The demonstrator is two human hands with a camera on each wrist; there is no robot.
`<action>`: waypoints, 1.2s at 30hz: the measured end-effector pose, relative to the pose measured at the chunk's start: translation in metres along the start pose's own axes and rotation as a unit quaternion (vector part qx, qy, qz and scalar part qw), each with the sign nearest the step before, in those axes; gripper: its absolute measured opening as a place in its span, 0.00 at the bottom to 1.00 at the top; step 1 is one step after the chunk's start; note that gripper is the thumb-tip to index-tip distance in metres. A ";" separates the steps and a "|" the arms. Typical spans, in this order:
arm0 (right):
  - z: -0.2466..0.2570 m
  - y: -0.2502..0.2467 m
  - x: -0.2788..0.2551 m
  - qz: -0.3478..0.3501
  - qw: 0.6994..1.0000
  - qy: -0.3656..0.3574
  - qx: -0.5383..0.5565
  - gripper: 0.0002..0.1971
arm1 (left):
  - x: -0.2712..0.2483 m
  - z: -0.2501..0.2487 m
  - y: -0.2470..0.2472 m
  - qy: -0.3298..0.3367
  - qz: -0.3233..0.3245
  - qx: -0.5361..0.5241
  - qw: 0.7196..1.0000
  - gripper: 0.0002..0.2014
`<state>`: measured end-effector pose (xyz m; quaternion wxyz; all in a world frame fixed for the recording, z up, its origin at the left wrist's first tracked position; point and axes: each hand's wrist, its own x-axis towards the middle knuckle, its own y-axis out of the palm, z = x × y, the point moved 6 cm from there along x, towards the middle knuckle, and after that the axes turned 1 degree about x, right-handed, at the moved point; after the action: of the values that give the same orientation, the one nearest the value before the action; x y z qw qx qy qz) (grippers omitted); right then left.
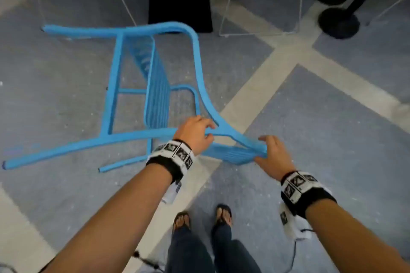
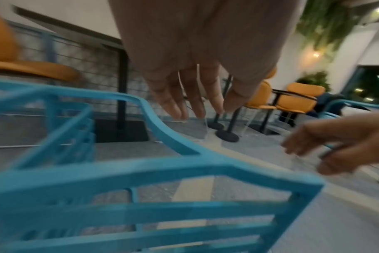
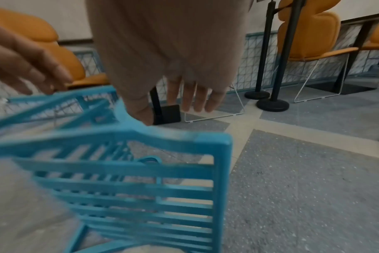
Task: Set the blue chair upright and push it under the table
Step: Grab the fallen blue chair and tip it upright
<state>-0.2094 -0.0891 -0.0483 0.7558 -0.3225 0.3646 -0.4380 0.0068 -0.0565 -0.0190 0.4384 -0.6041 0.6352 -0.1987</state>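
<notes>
The blue slatted chair (image 1: 155,86) lies tipped on its side on the grey floor, legs pointing left and backrest nearest me. My left hand (image 1: 195,133) is over the joint where the armrest rail meets the backrest; in the left wrist view its fingers (image 2: 195,95) are straight above the rail (image 2: 162,172), gripping nothing. My right hand (image 1: 271,155) is at the backrest's top corner. Its thumb (image 3: 141,113) touches the blue frame (image 3: 223,154) while its fingers stay straight. The table's black square base (image 1: 179,9) and post stand just beyond the chair.
Orange chairs on white wire legs (image 1: 261,6) flank the table base. Two black stanchion bases (image 1: 338,22) stand at the back right. My feet (image 1: 202,219) are behind the chair's backrest. Pale stripes (image 1: 255,86) cross the grey floor.
</notes>
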 end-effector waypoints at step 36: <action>0.016 -0.010 0.042 0.135 0.980 0.065 0.135 0.24 | -0.005 -0.128 -0.145 0.033 -0.077 0.115 0.990 0.12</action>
<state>-0.1856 -0.1278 -0.0430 0.8190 -0.1364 0.3909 -0.3972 -0.0095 -0.1154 0.1649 0.4672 -0.5896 0.5741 -0.3233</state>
